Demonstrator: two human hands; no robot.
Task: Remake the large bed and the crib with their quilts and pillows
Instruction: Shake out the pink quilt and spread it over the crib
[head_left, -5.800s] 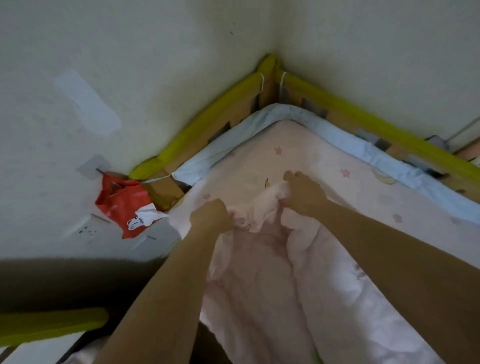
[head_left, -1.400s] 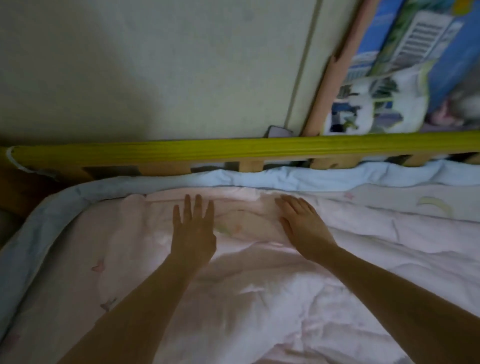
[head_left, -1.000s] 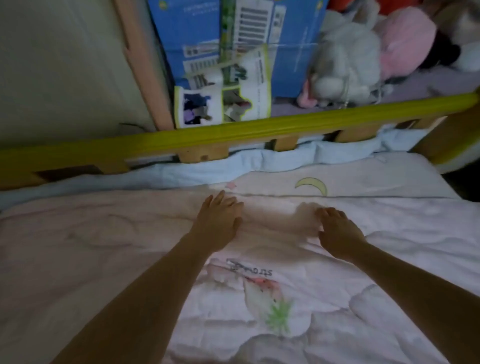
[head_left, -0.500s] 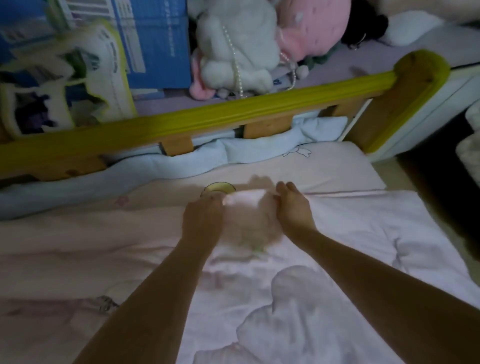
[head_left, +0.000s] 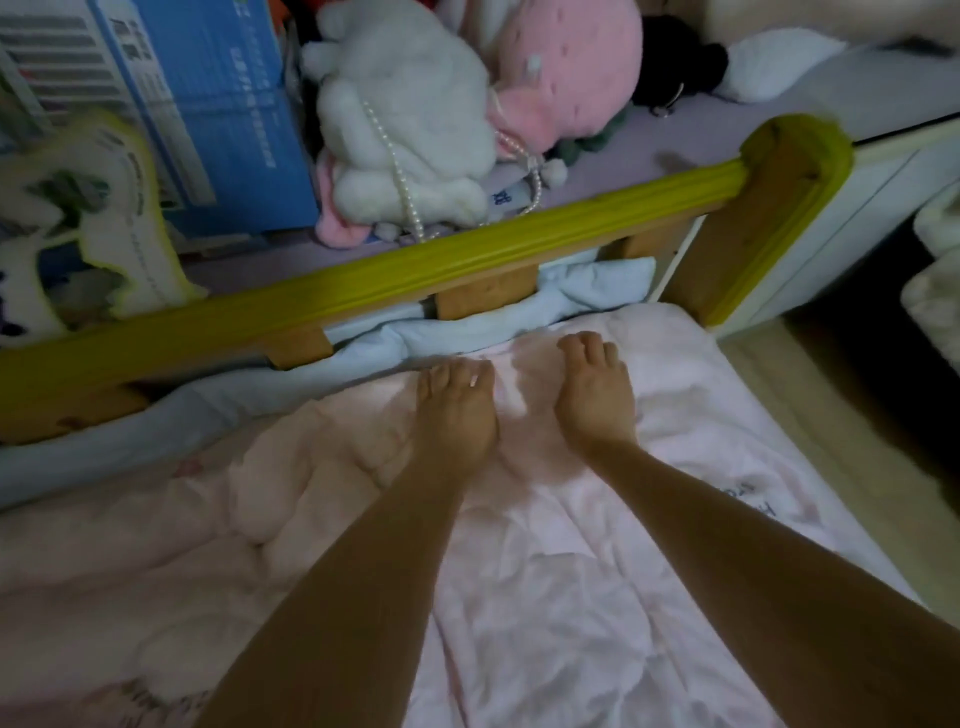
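Smoothing of the pink quilt is the step in hand, judged from the hand positions. Both hands lie palm-down on the quilt near the far edge of the crib, close to its far right corner post. The left hand rests flat with fingers straight and together, gripping nothing. The right hand lies just beside it, fingers extended and slightly spread, also gripping nothing. The quilt covers most of the crib mattress; its far edge lies against the pale blue bumper, which sits bunched below the yellow-padded rail. Folds and puckers show across the quilt centre and toward the left. To do the step well, press with flat palms and sweep outward from the centre toward the edges, so that trapped folds run out rather than gather. Work the far edge first, keeping it parallel to the rail and clear of the bumper. Then draw the right edge square with the right side of the crib. Avoid pinching the fabric, which is likely to raise new creases. No crib pillow is visible. Beyond the rail sit a white plush toy, a pink plush toy and a blue box, well apart from the hands.
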